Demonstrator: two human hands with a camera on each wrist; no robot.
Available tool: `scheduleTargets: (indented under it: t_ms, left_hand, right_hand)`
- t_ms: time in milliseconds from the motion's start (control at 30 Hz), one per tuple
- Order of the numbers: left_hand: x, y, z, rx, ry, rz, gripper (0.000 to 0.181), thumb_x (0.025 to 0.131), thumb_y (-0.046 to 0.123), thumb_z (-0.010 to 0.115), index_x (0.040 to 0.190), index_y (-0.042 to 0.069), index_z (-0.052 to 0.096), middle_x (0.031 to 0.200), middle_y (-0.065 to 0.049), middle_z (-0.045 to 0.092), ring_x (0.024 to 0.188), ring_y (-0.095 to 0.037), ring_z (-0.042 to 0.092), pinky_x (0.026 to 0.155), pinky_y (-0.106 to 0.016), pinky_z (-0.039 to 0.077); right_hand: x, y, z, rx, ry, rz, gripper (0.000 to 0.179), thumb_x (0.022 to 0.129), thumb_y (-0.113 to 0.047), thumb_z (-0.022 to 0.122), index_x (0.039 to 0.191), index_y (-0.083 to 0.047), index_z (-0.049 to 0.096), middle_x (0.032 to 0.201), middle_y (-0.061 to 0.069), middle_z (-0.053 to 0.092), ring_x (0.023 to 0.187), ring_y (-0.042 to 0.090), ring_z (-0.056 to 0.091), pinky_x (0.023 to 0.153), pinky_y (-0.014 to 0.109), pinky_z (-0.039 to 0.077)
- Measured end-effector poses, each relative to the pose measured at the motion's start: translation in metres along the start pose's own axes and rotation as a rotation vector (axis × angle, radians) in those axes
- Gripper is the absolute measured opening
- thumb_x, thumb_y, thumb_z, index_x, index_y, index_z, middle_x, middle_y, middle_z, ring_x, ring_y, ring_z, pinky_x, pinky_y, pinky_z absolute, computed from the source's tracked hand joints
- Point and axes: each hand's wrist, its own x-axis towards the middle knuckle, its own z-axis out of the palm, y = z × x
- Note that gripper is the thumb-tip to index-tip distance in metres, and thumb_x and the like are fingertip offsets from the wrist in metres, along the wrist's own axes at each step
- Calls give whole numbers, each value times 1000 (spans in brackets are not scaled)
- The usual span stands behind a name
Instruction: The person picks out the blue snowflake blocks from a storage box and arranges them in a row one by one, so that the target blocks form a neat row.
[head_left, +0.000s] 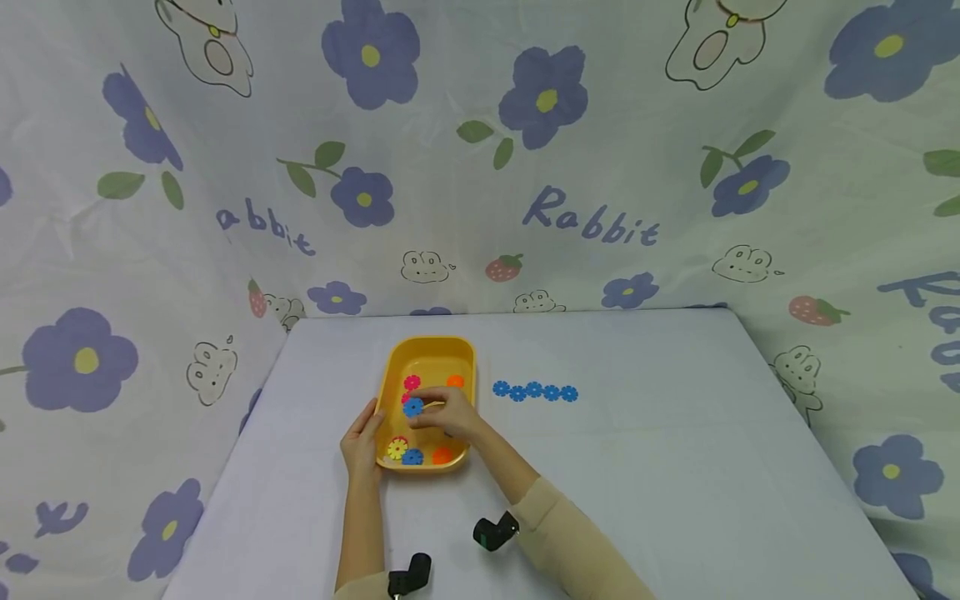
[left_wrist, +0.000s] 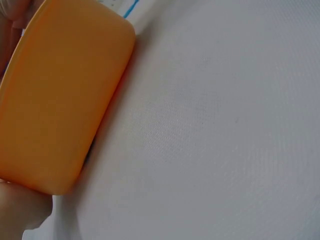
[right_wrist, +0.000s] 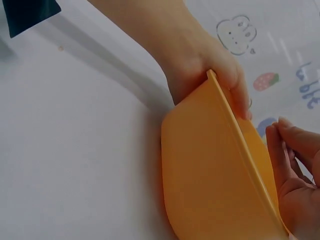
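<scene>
Head view, held blue disc [head_left: 413,407]: it sat left of centre in the lower half of the frame, over the yellow tray [head_left: 431,357], at the left-pointing tips of the right hand [head_left: 447,410].
Right fingers: thumb and finger stood narrow, pinching the disc.
Blue row [head_left: 534,390]: five joined blue pieces lay on the table [head_left: 645,467], right of the disc and past the tray's right wall; the row's long axis ran left to right, and the right hand was the nearer to it. That sideways gap looked like the relation that mattered most.
Disc's look: small, flat and round, with a notched rim and a dark dot at its middle; being round, it had no long axis.
Left hand [head_left: 362,440]: its fingers gripped the tray's left wall.
Tray's other pieces: a pink disc [head_left: 412,382] and an orange disc [head_left: 455,381] lay toward the top, a yellow disc [head_left: 397,449] and a loose blue disc [head_left: 412,457] toward the lower left.
Left wrist view, tray wall: its orange-looking outside filled the upper left, with the left hand partly seen at lower left; the held disc was hidden.
Right wrist view, fingertips: the right thumb and finger nearly met at the right edge, the disc out of sight; the left hand held the tray rim at upper centre.
</scene>
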Motion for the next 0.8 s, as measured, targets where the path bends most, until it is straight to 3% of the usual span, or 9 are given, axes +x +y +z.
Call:
scheduleTargets:
  t_ms: [167,367,600,800]
  left_hand:
    - [0,1,1,4,7,-7,44,89,19,66,131,10,55,137,0,51,133,-17,38,108,-24,33]
    - [1,0,2,-10,20,-3,42,88,16,67,129,10,58,134,2,54,132,-16,40,107,-22,35]
    - [2,-1,1,-2,21,-1,41,88,17,67,127,12,59,135,0,54,132,-16,40,107,-23,34]
    - [3,-2,0,-8,25,2,42,88,17,68,128,8,58,134,-1,55,132,-16,40,107,-23,35]
  right_hand:
    - [-7,-5,-9,-23,38,-16,46,78,-13,78,120,-1,63,105,6,64,87,17,67,76,28,57]
    - [-17,-10,-30,-85,113,-127,43,78,-14,78,116,1,65,92,8,68,76,12,63,72,23,56]
    - [-34,5,-63,-137,198,-224,45,79,-16,76,118,2,63,104,14,68,83,21,62,75,25,55]
    - [-56,27,-97,-241,331,-316,44,77,-20,78,113,1,66,93,9,67,79,17,60,69,22,55]
